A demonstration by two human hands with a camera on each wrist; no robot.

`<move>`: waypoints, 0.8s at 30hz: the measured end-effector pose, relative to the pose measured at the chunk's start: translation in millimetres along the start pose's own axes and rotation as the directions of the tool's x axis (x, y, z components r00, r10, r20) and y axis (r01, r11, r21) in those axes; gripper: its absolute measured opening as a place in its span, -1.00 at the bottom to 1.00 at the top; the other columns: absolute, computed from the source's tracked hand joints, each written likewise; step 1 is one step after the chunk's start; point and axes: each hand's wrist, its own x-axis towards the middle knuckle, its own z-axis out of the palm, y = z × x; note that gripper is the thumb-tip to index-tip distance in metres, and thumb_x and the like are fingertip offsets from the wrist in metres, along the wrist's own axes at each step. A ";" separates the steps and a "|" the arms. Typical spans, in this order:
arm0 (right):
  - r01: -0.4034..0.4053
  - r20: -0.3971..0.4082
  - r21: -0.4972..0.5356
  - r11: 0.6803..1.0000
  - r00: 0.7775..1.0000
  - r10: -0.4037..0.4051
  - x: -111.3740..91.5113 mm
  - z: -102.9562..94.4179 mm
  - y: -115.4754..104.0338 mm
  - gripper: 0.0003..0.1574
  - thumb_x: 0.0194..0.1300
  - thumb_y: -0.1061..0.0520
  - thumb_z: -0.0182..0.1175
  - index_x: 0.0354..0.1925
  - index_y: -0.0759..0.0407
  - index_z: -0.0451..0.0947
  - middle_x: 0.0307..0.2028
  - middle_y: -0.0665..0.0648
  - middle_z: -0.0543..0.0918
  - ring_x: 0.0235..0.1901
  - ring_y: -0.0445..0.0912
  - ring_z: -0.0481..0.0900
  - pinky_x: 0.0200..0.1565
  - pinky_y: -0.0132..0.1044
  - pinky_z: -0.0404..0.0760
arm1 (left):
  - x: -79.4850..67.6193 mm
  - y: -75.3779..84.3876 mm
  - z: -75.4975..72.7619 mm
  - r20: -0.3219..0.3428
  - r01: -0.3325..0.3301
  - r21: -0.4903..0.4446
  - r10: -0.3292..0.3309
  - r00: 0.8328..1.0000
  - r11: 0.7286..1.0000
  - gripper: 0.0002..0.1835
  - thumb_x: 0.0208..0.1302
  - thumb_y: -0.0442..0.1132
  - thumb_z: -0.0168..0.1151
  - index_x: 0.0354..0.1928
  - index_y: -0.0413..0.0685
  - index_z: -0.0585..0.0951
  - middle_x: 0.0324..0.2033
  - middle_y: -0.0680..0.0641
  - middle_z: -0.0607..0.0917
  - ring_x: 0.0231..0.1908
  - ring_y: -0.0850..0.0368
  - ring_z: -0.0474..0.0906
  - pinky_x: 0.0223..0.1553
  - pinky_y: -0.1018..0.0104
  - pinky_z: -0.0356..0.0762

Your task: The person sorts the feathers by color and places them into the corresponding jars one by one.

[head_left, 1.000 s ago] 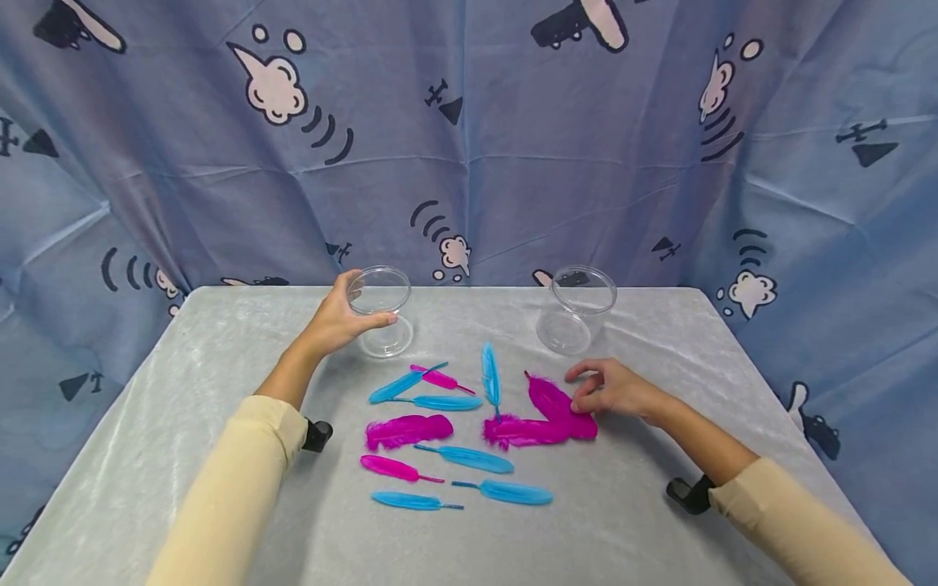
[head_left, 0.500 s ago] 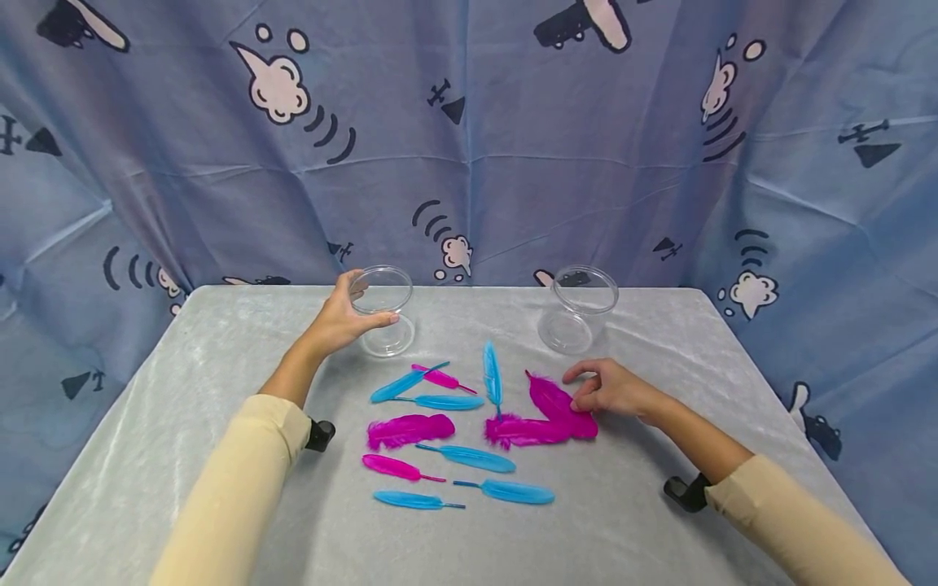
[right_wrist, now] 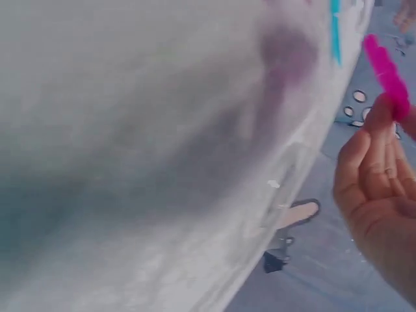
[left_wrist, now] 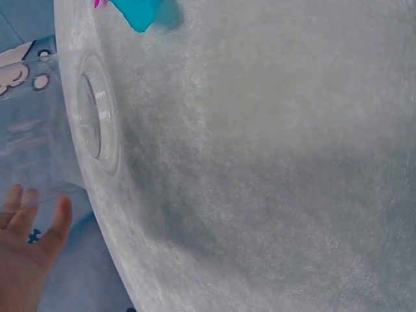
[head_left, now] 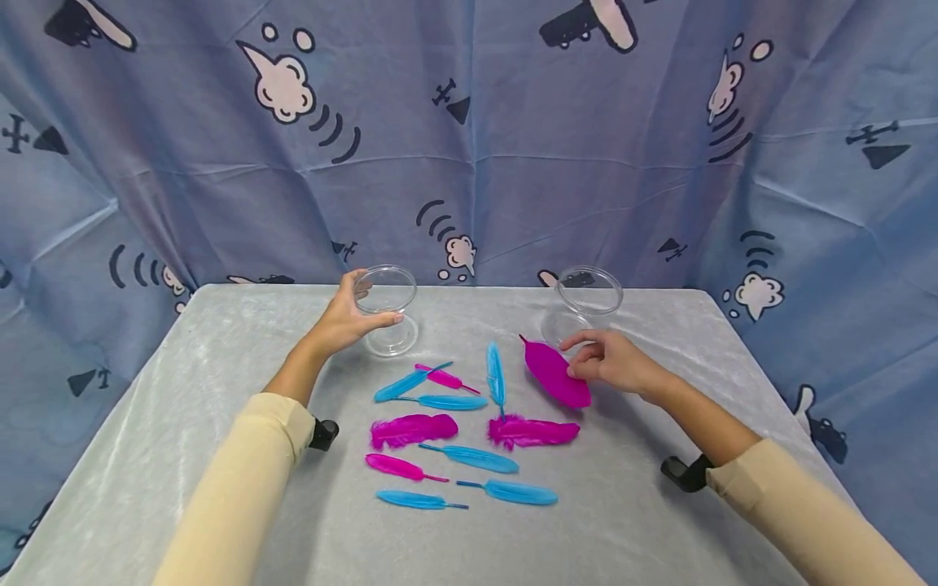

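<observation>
Blue-violet cloth (head_left: 498,106), printed with cartoon shapes, filled the back of my feed, and before it lay the pale grey tabletop (head_left: 623,529) that carried everything I was watching. Two cream sleeves (head_left: 234,480) reached in from the bottom corners. The person's left hand (head_left: 343,321) curved round a clear container (head_left: 392,303), thumb in front and fingers behind, and that container stood upright on its base. A second clear container (head_left: 579,309) stood upright to its right; the other hand overlapped its base in my view, so I could not tell whether they touched. That right hand (head_left: 614,362) was narrowed to a pinch on a magenta feather (head_left: 550,370), held clear of the tabletop with its quill pointing away from the person. Nearer lay two fluffier magenta feathers (head_left: 414,430), six blue feathers (head_left: 479,458) and two slimmer pink feathers (head_left: 392,465), all loose. I judged the step in hand to be the lifting of that single feather. To my mind the next move called for a light, steady pinch and enough height to spare its neighbours and the second container a brush.
</observation>
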 end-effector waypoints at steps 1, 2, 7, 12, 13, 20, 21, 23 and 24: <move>0.013 -0.009 0.011 1.000 1.000 -0.013 1.9 -0.6 -3.9 -0.54 0.15 0.21 0.27 0.03 0.27 0.44 -0.32 0.21 0.64 -0.33 -0.02 0.60 -0.22 -0.21 0.60 | 0.3 -0.1 0.1 0.000 0.001 0.001 -0.001 1.000 1.000 0.15 -0.09 0.07 0.45 0.39 -0.03 -0.11 0.36 -0.23 0.11 0.35 -0.08 0.01 0.27 -0.08 0.06; 0.024 -0.019 0.027 0.999 1.000 -0.024 3.6 -1.1 -8.2 -0.52 0.15 0.21 0.27 0.04 0.26 0.43 -0.30 0.22 0.63 -0.32 -0.02 0.60 -0.21 -0.22 0.61 | 0.6 -0.3 0.1 0.000 -0.002 0.001 0.002 1.000 1.000 0.15 -0.09 0.07 0.45 0.39 -0.03 -0.11 0.36 -0.23 0.11 0.35 -0.08 0.01 0.27 -0.08 0.06; 0.083 -0.066 0.077 0.994 0.995 -0.078 15.1 -3.4 -30.5 -0.49 0.15 0.18 0.29 0.08 0.22 0.43 -0.24 0.27 0.60 -0.30 -0.03 0.62 -0.20 -0.28 0.61 | -0.1 1.2 -0.9 0.000 0.004 0.027 -0.004 1.000 1.000 0.15 -0.10 0.09 0.45 0.39 -0.04 -0.11 0.34 -0.23 0.14 0.34 -0.08 0.04 0.26 -0.07 0.10; 0.131 -0.106 0.108 0.986 0.987 -0.119 28.3 -2.0 -53.5 -0.49 0.16 0.17 0.29 0.08 0.20 0.44 -0.21 0.28 0.60 -0.27 -0.05 0.64 -0.18 -0.28 0.61 | -0.4 1.9 -1.9 0.001 0.003 0.043 -0.004 1.000 0.999 0.14 -0.08 0.06 0.45 0.39 -0.04 -0.12 0.34 -0.24 0.15 0.33 -0.08 0.05 0.25 -0.08 0.11; 0.140 -0.113 0.115 0.983 0.985 -0.127 31.2 -0.8 -57.8 -0.50 0.16 0.17 0.29 0.08 0.20 0.44 -0.21 0.27 0.60 -0.27 -0.04 0.64 -0.18 -0.28 0.60 | -0.2 1.5 -1.9 0.001 0.003 0.044 -0.003 1.000 0.999 0.14 -0.08 0.07 0.44 0.39 -0.04 -0.12 0.34 -0.24 0.15 0.33 -0.08 0.05 0.25 -0.08 0.12; 0.186 -0.168 0.194 0.963 0.974 -0.155 53.1 13.4 -82.3 -0.48 0.16 0.16 0.29 0.09 0.21 0.42 -0.25 0.24 0.60 -0.30 -0.04 0.62 -0.17 -0.27 0.59 | 1.0 -1.6 -1.2 -0.002 0.011 0.048 -0.011 1.000 0.999 0.16 -0.13 0.12 0.45 0.38 -0.02 -0.10 0.33 -0.21 0.16 0.33 -0.05 0.06 0.24 -0.06 0.14; 0.190 -0.181 0.213 0.958 0.972 -0.152 56.1 15.5 -86.3 -0.47 0.16 0.17 0.29 0.09 0.20 0.41 -0.26 0.23 0.60 -0.30 -0.04 0.62 -0.18 -0.28 0.59 | 1.0 -1.8 -1.3 -0.001 0.014 0.049 -0.013 1.000 0.999 0.16 -0.13 0.13 0.45 0.38 -0.01 -0.10 0.34 -0.20 0.16 0.33 -0.05 0.06 0.24 -0.06 0.14; 0.202 -0.213 0.254 0.946 0.966 -0.149 62.0 19.6 -94.2 -0.47 0.14 0.20 0.29 0.09 0.20 0.42 -0.28 0.22 0.61 -0.32 -0.03 0.62 -0.20 -0.27 0.60 | 1.3 -1.6 -1.5 -0.001 0.018 0.052 -0.018 1.000 0.998 0.16 -0.14 0.14 0.45 0.38 -0.01 -0.10 0.34 -0.19 0.17 0.33 -0.05 0.06 0.24 -0.06 0.14; 0.208 -0.225 0.273 0.939 0.963 -0.148 65.0 21.2 -98.3 -0.47 0.14 0.20 0.30 0.09 0.19 0.42 -0.28 0.22 0.61 -0.32 -0.03 0.63 -0.21 -0.29 0.61 | 1.4 -1.6 -1.8 -0.003 0.019 0.053 -0.019 1.000 0.998 0.16 -0.15 0.15 0.45 0.37 -0.01 -0.09 0.34 -0.18 0.17 0.33 -0.04 0.06 0.24 -0.06 0.15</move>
